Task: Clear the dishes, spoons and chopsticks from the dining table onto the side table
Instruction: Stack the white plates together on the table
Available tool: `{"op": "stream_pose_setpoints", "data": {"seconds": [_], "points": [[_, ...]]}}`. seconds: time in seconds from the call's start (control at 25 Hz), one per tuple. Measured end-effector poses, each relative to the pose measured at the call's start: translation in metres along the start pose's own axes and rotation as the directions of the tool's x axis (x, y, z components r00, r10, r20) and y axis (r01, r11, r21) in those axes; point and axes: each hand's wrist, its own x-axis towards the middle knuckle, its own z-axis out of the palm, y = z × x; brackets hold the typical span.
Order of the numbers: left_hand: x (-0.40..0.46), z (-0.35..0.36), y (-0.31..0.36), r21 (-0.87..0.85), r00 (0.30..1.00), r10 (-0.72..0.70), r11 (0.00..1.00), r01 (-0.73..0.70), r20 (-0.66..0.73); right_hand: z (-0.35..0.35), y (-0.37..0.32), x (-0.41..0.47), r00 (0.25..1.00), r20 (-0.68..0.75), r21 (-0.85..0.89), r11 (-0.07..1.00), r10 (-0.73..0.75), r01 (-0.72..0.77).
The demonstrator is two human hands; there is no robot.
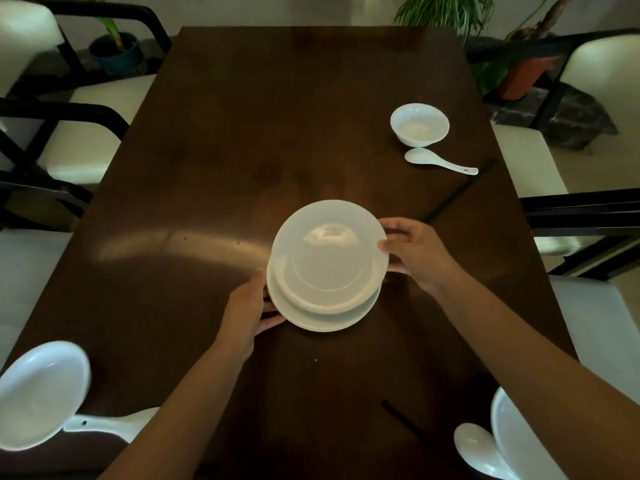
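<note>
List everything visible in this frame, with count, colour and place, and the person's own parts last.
plates: 2, white, stacked, table centre
bowls: 3, white; far right, near left corner, near right corner
spoons: 3, white; one beside each bowl, e.g.
chopsticks: black; right side, near right; count unclear
table: 1, dark brown
chairs: cream seats, black frames, both sides
potted plants: green, behind table
left hand: holds lower plate's edge
right hand: fingers grip top plate's rim

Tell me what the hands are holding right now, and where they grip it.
Two stacked plates. The right hand pinches the top plate at its right rim; the left hand holds the bottom plate at its left edge, fingers beneath.
</note>
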Motion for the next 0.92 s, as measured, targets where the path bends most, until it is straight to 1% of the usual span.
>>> {"op": "stream_pose_setpoints", "data": {"seconds": [0.12,0.16,0.24,0.36,0.44,0.48,0.52,0.6,0.68,0.92], "points": [[0.002,0.000,-0.003,0.046,1.000,0.027,0.999,-0.026,-0.010,0.010,0.011,-0.002,0.999,-0.037,-0.065,0.998,-0.009,0.007],[0.002,0.000,-0.004,0.077,0.999,0.049,0.996,-0.048,-0.013,0.012,0.016,-0.002,0.998,-0.049,-0.114,0.993,-0.025,0.019],[0.003,-0.002,-0.009,0.120,0.997,0.078,0.990,-0.074,-0.029,0.015,0.024,-0.002,0.992,-0.078,-0.306,0.949,-0.100,0.071],[0.003,-0.003,-0.012,0.134,0.994,0.098,0.987,-0.092,-0.041,0.014,0.033,-0.004,0.970,-0.112,-0.613,0.783,-0.216,0.104],[0.005,-0.003,-0.012,0.116,0.994,0.096,0.989,-0.090,-0.050,0.012,0.037,-0.003,0.953,-0.112,-0.739,0.665,-0.281,0.109],[0.005,-0.003,-0.012,0.109,0.994,0.092,0.990,-0.086,-0.054,0.011,0.038,-0.002,0.950,-0.107,-0.762,0.639,-0.292,0.110],[0.006,-0.003,-0.012,0.105,0.995,0.088,0.991,-0.082,-0.054,0.010,0.037,-0.002,0.955,-0.099,-0.752,0.650,-0.279,0.112],[0.006,-0.003,-0.012,0.110,0.995,0.085,0.991,-0.079,-0.050,0.011,0.037,-0.002,0.973,-0.080,-0.674,0.731,-0.217,0.107],[0.006,-0.005,-0.014,0.141,0.994,0.101,0.986,-0.093,-0.045,0.012,0.038,-0.004,0.978,-0.070,-0.624,0.773,-0.198,0.112],[0.005,-0.022,-0.020,0.180,0.995,0.094,0.980,-0.085,-0.045,0.016,0.049,-0.010,0.981,-0.040,-0.589,0.798,-0.190,0.130]]}}
